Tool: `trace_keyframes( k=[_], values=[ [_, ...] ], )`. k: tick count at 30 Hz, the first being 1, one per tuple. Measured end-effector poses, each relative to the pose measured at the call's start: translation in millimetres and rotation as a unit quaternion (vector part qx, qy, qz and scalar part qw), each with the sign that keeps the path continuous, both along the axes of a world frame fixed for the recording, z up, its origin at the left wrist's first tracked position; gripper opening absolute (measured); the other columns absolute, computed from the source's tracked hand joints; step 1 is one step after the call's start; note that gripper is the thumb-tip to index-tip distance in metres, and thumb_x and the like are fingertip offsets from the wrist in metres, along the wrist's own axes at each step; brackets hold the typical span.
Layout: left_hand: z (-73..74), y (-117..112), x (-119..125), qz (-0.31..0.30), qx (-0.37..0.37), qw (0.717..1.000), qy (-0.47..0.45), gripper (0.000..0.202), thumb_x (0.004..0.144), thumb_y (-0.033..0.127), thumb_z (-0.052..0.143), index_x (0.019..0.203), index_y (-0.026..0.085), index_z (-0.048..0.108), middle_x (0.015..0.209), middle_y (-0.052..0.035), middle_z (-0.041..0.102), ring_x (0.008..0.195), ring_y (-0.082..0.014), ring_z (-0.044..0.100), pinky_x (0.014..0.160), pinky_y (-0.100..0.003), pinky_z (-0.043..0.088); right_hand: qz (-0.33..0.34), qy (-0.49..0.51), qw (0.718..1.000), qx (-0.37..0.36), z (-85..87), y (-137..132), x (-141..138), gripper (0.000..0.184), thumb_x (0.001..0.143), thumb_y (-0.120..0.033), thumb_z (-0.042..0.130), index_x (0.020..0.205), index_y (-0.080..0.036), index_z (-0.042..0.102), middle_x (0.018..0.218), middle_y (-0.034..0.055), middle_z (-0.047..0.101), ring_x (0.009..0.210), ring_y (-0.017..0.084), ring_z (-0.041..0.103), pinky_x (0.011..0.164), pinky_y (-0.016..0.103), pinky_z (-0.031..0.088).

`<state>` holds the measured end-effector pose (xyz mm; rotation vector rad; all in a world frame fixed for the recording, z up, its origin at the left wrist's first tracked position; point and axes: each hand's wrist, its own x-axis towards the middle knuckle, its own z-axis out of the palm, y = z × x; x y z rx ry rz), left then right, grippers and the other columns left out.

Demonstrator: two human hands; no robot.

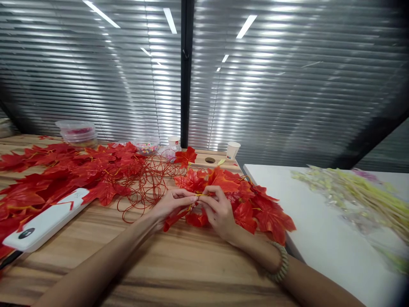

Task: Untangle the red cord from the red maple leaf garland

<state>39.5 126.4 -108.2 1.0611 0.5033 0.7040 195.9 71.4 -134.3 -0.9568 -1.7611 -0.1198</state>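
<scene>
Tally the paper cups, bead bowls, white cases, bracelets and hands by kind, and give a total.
Paper cups: 2
Bead bowl: 1
White case: 1
Bracelet: 1
Hands: 2, left hand and right hand, both pinching one leaf stem
Total: 7

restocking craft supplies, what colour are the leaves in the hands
Red leaves, seen best in the head view.

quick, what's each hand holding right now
left hand: closed, fingertips pinching the leaf stem among the red leaves
right hand: closed, pinching the same leaf stem
</scene>
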Motion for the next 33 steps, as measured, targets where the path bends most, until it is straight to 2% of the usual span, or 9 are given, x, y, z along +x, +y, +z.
trace_keyframes(
  k=[5, 12, 22, 27, 33],
  values=[
    [2.8, -0.7, -0.2, -0.003, -0.007, 1.000, 0.011, 0.014, 0.061, 0.019, 0.075, 0.071, 0.012, 0.071, 0.070, -0.0052, 0.070, 0.068, -0.0132, 0.063, 0.071, -0.024, 0.048, 0.001, 0.004, 1.000, -0.002, 0.0, 0.7, -0.2, 0.020, 0.083, -0.007, 0.047, 0.093, -0.019, 0.059, 0.092, 0.0058, 0.047, 0.069, 0.010, 0.053, 0.059, 0.021, 0.049],
    [-0.6, 0.4, -1.3, -0.001, -0.009, 1.000, 0.014, 0.012, 0.062, 0.019, 0.074, 0.071, 0.012, 0.071, 0.066, -0.0035, 0.068, 0.064, -0.0110, 0.061, 0.068, -0.023, 0.047, -0.006, -0.016, 1.000, 0.003, 1.1, 1.0, 0.7, 0.021, 0.084, -0.008, 0.042, 0.094, -0.017, 0.059, 0.091, 0.0067, 0.046, 0.064, 0.008, 0.053, 0.055, 0.021, 0.048],
    [-1.0, -3.1, -0.7, 0.049, 0.040, 0.996, 0.066, 0.019, 0.060, 0.026, 0.075, 0.072, 0.012, 0.070, 0.066, -0.0046, 0.067, 0.062, -0.0128, 0.060, 0.062, -0.024, 0.045, -0.033, -0.049, 0.998, -0.005, 1.3, 0.4, 1.2, 0.025, 0.081, -0.006, 0.045, 0.094, -0.018, 0.062, 0.090, 0.0064, 0.049, 0.067, 0.010, 0.054, 0.056, 0.020, 0.048],
    [0.4, -2.0, -0.3, 0.021, 0.025, 0.999, 0.040, 0.016, 0.061, 0.023, 0.075, 0.072, 0.012, 0.070, 0.072, -0.0061, 0.070, 0.067, -0.0127, 0.061, 0.067, -0.023, 0.046, -0.033, -0.053, 0.998, -0.003, 1.1, -1.0, 1.4, 0.024, 0.082, -0.007, 0.045, 0.095, -0.019, 0.061, 0.090, 0.0063, 0.049, 0.070, 0.011, 0.054, 0.056, 0.020, 0.048],
    [5.0, -4.0, 0.9, 0.016, -0.007, 0.999, 0.034, 0.017, 0.057, 0.022, 0.077, 0.069, 0.012, 0.070, 0.065, -0.0040, 0.068, 0.061, -0.0112, 0.060, 0.063, -0.022, 0.045, -0.038, -0.040, 0.998, -0.006, 3.3, -2.3, -0.5, 0.020, 0.084, -0.012, 0.044, 0.091, -0.018, 0.062, 0.088, 0.0066, 0.050, 0.070, 0.011, 0.055, 0.058, 0.022, 0.049]
  ],
)
